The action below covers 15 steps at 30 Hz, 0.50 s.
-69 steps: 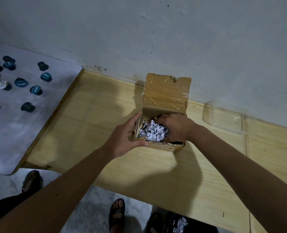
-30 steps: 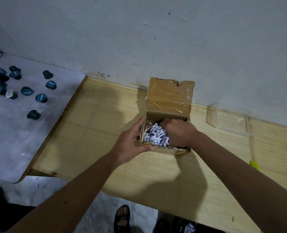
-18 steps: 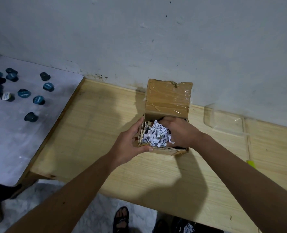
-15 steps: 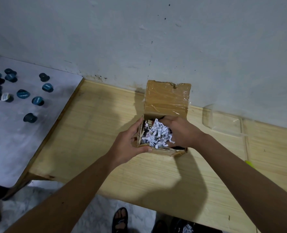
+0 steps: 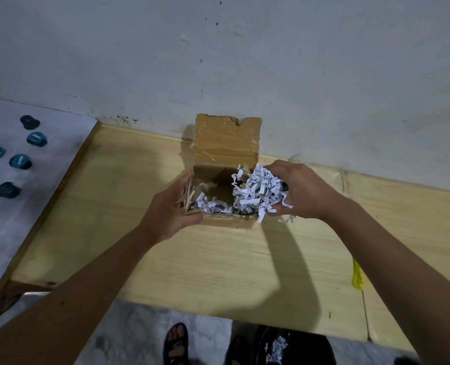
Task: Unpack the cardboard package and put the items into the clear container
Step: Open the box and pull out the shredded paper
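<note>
The right hand (image 5: 301, 189) gripped a thick clump of white shredded paper filler (image 5: 255, 191), fingers curled round it, over the 3 o'clock corner of the small brown cardboard box (image 5: 225, 180). To do this step well, the clump probably needed lifting straight up and shaking loosely above the opening, so that any item caught in the strips dropped back into the box rather than onto the floor; a few strips already dangled below the hand and outside the box's right wall. A dark object showed just behind the clump against the fingers, though what it was could not be told.

The left hand (image 5: 171, 210) steadied the box at its 9 o'clock side, thumb hooked over the near-left corner and fingers laid along the outer wall; holding that wall firmly would likely stop the light box from rising with the filler. Both forearms reached in from 6 o'clock, the right wrist bent inward toward the box.

The box stood on the pale wooden worktop (image 5: 139, 246), taped lid flap (image 5: 228, 139) upright at 12 o'clock against the wall, more shreds lying on its bottom. The clear plastic container (image 5: 336, 177) sat at 3 o'clock, mostly hidden behind the right hand.
</note>
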Tool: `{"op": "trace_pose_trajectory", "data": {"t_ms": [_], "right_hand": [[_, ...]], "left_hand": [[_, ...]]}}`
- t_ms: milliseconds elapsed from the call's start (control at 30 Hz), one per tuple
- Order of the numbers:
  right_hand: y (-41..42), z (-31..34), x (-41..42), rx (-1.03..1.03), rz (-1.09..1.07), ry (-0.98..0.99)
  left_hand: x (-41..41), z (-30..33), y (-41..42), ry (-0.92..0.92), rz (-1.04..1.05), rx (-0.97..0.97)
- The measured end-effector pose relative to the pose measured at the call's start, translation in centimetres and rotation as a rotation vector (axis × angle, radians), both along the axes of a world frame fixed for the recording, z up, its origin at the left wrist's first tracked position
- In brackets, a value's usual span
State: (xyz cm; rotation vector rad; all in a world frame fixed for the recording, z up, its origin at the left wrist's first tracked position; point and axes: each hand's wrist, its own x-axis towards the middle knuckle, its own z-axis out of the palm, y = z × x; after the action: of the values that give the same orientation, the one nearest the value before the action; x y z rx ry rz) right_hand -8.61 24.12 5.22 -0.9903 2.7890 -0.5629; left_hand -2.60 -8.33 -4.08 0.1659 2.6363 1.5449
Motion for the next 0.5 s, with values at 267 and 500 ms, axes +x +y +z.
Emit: {"op": "trace_pose_trajectory", "data": {"t_ms": [267,500], "right_hand": [[7.6,-4.6,4.9,0.106,-0.159,-0.157],[9.2,-9.4,7.4,0.194,-0.214,-0.261]], "left_hand": [[-0.9,0.6,-0.8,-0.146,-0.041,0.162],[-0.5,0.6,-0.1,-0.159,-0.015,0.223]]}}
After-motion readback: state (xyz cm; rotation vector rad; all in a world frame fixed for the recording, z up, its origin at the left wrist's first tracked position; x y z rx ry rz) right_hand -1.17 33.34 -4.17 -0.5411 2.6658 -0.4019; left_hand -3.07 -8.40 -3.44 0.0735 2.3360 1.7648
